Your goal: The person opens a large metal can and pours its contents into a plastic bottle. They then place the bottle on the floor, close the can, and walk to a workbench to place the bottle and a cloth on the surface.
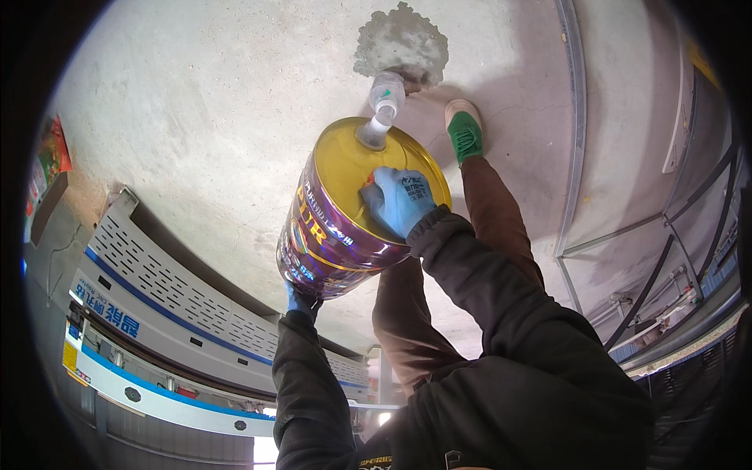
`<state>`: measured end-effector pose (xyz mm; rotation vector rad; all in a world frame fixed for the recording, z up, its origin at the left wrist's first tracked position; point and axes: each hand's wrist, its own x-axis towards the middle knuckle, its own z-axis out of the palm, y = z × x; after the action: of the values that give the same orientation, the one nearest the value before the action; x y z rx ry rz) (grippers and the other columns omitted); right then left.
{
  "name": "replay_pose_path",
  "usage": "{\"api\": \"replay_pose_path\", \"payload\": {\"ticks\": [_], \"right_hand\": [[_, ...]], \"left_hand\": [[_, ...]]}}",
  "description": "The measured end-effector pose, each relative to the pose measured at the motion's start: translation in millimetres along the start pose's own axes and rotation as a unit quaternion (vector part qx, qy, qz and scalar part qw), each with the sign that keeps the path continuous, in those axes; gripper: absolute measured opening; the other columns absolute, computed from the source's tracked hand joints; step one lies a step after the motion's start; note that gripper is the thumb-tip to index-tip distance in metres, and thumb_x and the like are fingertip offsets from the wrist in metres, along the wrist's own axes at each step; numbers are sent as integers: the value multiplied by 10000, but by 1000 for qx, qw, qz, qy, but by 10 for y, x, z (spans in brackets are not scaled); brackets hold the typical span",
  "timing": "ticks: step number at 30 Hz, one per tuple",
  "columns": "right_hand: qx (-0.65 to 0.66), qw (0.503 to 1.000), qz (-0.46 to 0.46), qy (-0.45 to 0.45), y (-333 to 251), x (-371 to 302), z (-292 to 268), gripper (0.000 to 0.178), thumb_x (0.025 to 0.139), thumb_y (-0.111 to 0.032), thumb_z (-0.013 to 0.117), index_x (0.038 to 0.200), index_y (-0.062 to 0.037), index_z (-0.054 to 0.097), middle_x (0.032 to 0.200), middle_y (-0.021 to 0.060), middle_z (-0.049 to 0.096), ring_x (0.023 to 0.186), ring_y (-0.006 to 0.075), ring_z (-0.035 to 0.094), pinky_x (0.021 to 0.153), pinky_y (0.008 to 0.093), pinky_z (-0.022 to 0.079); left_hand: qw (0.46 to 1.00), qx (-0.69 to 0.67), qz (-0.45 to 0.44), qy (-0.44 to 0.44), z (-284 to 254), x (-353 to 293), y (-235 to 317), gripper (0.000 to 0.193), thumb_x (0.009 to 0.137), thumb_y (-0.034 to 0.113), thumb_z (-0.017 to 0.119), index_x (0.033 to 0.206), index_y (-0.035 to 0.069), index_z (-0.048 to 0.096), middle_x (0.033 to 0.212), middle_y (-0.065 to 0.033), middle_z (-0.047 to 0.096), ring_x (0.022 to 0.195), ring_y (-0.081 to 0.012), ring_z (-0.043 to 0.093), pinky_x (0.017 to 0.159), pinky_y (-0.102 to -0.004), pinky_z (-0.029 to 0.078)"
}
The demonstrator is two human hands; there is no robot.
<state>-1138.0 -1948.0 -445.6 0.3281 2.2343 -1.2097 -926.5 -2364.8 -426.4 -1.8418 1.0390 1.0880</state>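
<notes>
I hold a large purple metal drum with a yellow-gold lid, tilted forward over the floor. My right hand, in a blue glove, is closed at the lid's handle, of which only a bit of red shows. At the drum's lower end is my left hand, also gloved in blue; it grips the bottom edge, its fingers partly hidden. A pale, translucent spout sticks out of the lid. Its tip meets the mouth of a clear plastic bottle at the floor. Whether liquid is flowing I cannot make out.
A dark wet patch spreads on the concrete floor beyond the bottle. My green shoe stands right of the drum. A long white machine with slotted panels runs along the left; a metal frame stands at the right.
</notes>
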Motion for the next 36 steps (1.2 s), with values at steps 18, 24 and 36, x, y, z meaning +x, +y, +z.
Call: {"api": "replay_pose_path", "payload": {"ticks": [18, 24, 36], "right_hand": [[0, 1000, -4, 2, 9, -6, -5, 242, 895, -302, 644, 897, -60, 657, 802, 219, 688, 754, 429, 667, 706, 530, 521], [-5, 1000, -3, 4, 15, -10, 7, 247, 893, -306, 644, 903, -60, 657, 811, 220, 689, 763, 428, 666, 708, 532, 516], [-5, 1000, 6, 3, 2, -5, 9, 268, 881, -309, 632, 869, -45, 683, 805, 200, 702, 766, 399, 680, 750, 508, 522]], "left_hand": [[1000, 20, 8, 2, 9, 9, -17, 819, 875, 852, 319, 1513, 345, 406, 1489, 5, 520, 1202, -239, 552, 820, -422, 497], [1000, 14, 2, 6, 30, 3, -16, 833, 876, 854, 326, 1513, 324, 412, 1482, 1, 530, 1179, -235, 569, 819, -419, 505], [1000, 5, 9, 1, -16, -3, -51, 872, 869, 865, 342, 1540, 311, 384, 1518, 0, 496, 1225, -236, 541, 901, -442, 474]]}}
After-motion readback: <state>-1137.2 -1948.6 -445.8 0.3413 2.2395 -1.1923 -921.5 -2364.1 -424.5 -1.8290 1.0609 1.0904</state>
